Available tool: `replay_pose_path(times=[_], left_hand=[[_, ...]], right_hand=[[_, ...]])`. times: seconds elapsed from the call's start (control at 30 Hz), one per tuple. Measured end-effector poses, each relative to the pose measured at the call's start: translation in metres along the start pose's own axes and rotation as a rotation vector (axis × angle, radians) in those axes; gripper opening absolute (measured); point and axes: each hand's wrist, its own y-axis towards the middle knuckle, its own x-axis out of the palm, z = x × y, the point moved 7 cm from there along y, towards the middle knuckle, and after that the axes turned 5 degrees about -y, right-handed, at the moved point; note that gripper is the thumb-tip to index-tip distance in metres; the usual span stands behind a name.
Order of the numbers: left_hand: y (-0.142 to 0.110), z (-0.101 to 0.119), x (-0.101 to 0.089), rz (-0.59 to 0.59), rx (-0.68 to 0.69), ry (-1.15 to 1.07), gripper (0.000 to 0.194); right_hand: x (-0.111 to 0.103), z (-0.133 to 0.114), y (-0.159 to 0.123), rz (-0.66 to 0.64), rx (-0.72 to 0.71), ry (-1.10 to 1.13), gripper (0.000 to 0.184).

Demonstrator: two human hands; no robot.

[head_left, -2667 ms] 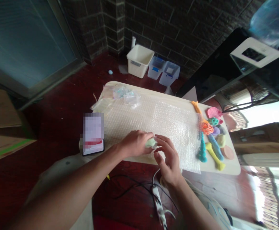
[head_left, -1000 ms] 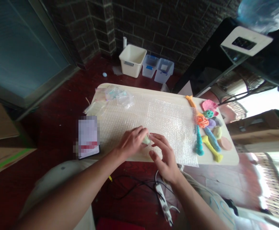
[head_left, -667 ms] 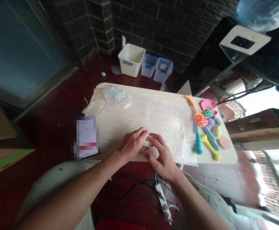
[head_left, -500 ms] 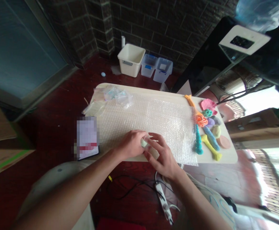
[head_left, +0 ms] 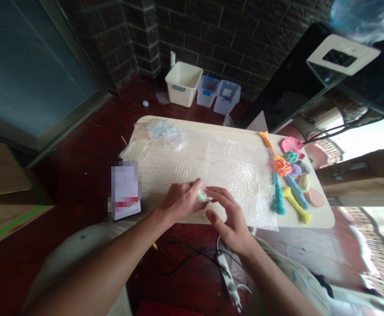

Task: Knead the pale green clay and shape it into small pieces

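My left hand (head_left: pixel 179 200) is closed around a small pale green thing (head_left: pixel 201 196) with a shiny, clear edge, perhaps plastic film; its exact kind I cannot make out. Just right of it, my right hand (head_left: pixel 230 220) has its thumb and fingers apart, with the fingertips close to the pale green thing; whether they touch it I cannot tell. Both hands are above a sheet of bubble wrap (head_left: pixel 238 162) near the front edge of the table (head_left: pixel 320 217).
Colourful soft clay-like pieces lie at the table's right end, among them a yellow bone shape (head_left: pixel 296 205) and a teal stick (head_left: pixel 278 195). Clear plastic bags (head_left: pixel 174 137) lie back left. A phone-like device (head_left: pixel 128 210) sits left. Beyond stands a white basket (head_left: pixel 182 90); below, a power strip (head_left: pixel 228 281).
The right fingers have drawn slightly away from the pale green thing, widening the gap between my hands. My left thumb has shifted upward on it. The whole view has moved a little.
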Motion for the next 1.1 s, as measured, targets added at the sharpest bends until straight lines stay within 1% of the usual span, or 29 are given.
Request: replay_pose_path(times=[0.1,0.17,0.23,0.3,0.33,0.4,0.47,0.5,0.57,0.7,0.77,0.87,0.93,1.0,1.07,1.1], left_hand=[[-0.002,0.004,0.003,0.016,0.06,0.036,0.039],[-0.003,0.007,0.007,0.012,0.089,0.048,0.034],[-0.005,0.01,0.01,0.006,0.109,0.056,0.026],[-0.006,0.013,0.013,0.003,0.121,0.058,0.018],[-0.006,0.014,0.013,0.008,0.127,0.053,0.017],[-0.006,0.016,0.012,0.039,0.145,0.035,0.019],[-0.006,0.017,0.011,0.067,0.167,0.022,0.022],[-0.007,0.017,0.011,0.073,0.177,0.02,0.021],[-0.008,0.019,0.013,0.065,0.187,0.022,0.016],[-0.012,0.022,0.019,0.058,0.183,0.008,0.006],[-0.012,0.024,0.021,0.065,0.17,-0.052,0.006],[-0.008,0.022,0.018,0.077,0.097,-0.248,0.024],[-0.004,0.019,0.015,0.036,0.044,-0.381,0.028],[-0.001,0.015,0.012,-0.041,-0.002,-0.446,0.023],[-0.001,0.01,0.009,-0.102,-0.056,-0.452,0.015],[-0.001,0.008,0.007,-0.118,-0.078,-0.447,0.015]], right_hand=[[0.001,-0.004,-0.001,-0.01,0.003,-0.044,0.042],[0.002,-0.006,-0.002,-0.009,-0.009,-0.15,0.042],[0.001,-0.01,-0.004,-0.001,-0.044,-0.295,0.04],[0.001,-0.013,-0.005,-0.006,-0.079,-0.372,0.039],[0.001,-0.013,-0.006,-0.015,-0.088,-0.359,0.039],[-0.001,-0.011,-0.008,-0.04,-0.076,-0.255,0.042],[-0.003,-0.006,-0.01,-0.052,-0.033,-0.158,0.042],[-0.004,-0.004,-0.011,-0.046,-0.007,-0.149,0.041],[-0.005,0.0,-0.013,-0.028,0.03,-0.208,0.04],[-0.004,0.0,-0.013,0.002,0.042,-0.368,0.04],[-0.005,0.001,-0.012,0.013,0.043,-0.353,0.039],[-0.007,0.004,-0.009,-0.001,0.013,-0.199,0.043],[-0.008,0.006,-0.009,-0.02,-0.017,-0.146,0.045],[-0.011,0.005,-0.01,-0.021,-0.055,-0.172,0.046],[-0.012,0.0,-0.012,-0.004,-0.111,-0.204,0.046],[-0.013,-0.003,-0.012,0.011,-0.136,-0.21,0.047]])
